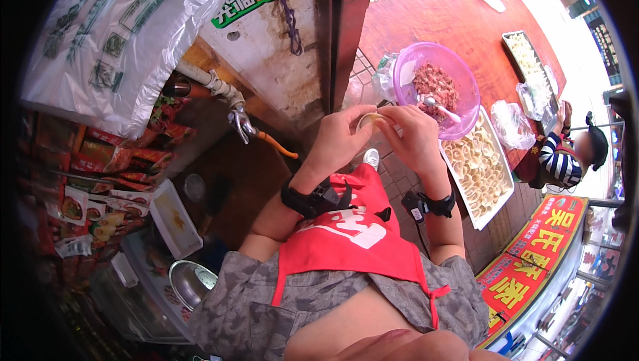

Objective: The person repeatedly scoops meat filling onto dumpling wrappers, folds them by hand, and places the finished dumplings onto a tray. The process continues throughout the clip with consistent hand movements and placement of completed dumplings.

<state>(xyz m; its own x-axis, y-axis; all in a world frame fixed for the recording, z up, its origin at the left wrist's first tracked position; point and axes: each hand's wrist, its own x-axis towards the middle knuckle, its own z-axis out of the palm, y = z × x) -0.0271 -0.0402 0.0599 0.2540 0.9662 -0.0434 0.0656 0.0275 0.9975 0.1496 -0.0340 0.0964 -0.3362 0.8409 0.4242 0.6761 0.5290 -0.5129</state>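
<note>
Both my hands are raised together over the paving. Between their fingertips is a small, pale dumpling wrapper [368,120], bent into a curve; whether it encloses filling cannot be told. My left hand [344,133] has thumb and fingers on its left side, and my right hand [410,133] pinches its right edge. Just beyond my right hand stands a purple plastic bowl [469,76] of minced meat [434,81], with a white-handled spoon [444,109] resting in it. Folded dumplings [477,171] fill a white tray [503,196] to the right of that hand.
On the red wooden table [479,26] lie plastic bags [510,123] and a long tray [519,44] of dumplings. Another person [566,158] stands at its far right. Left are a tap [242,123] with an orange hose, packaged goods, a white container [174,221] and a metal bowl [187,286].
</note>
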